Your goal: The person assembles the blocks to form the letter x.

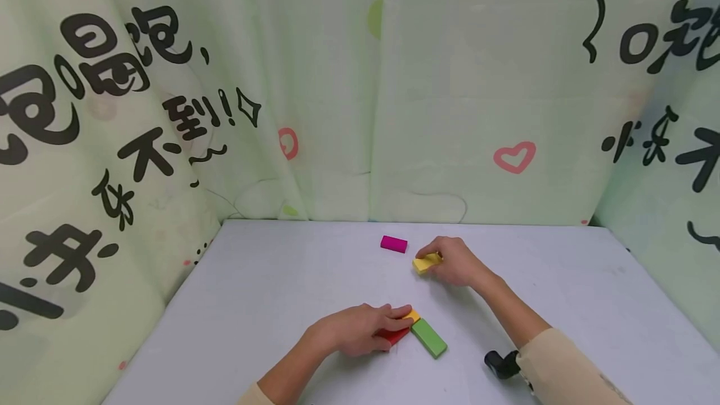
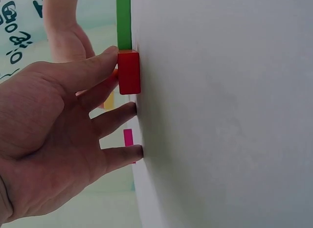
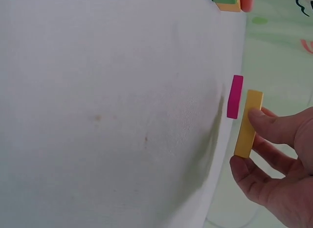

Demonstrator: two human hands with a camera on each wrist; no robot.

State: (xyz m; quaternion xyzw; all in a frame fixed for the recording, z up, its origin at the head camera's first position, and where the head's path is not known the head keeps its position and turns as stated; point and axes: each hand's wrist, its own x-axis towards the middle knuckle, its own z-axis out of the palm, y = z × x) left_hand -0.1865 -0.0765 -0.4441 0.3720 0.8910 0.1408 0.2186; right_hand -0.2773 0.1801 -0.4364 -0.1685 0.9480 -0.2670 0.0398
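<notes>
My left hand (image 1: 360, 330) holds a red block (image 1: 398, 335) low at the table, thumb and index finger at its sides. In the left wrist view the red block (image 2: 129, 72) shows its end face, and the other fingers are spread. An orange block (image 1: 414, 315) lies under those fingertips, partly hidden. A green block (image 1: 430, 337) lies flat, its end close against the red and orange ones. Farther back, my right hand (image 1: 455, 261) pinches a yellow block (image 1: 427, 263) between thumb and fingers; in the right wrist view this yellow block (image 3: 248, 124) is raised off the table.
A magenta block (image 1: 394, 244) lies near the back of the white table (image 1: 270, 292), left of the right hand. A black device (image 1: 502, 365) sits by the right sleeve. Printed curtains (image 1: 450, 92) hang behind the table and along both sides.
</notes>
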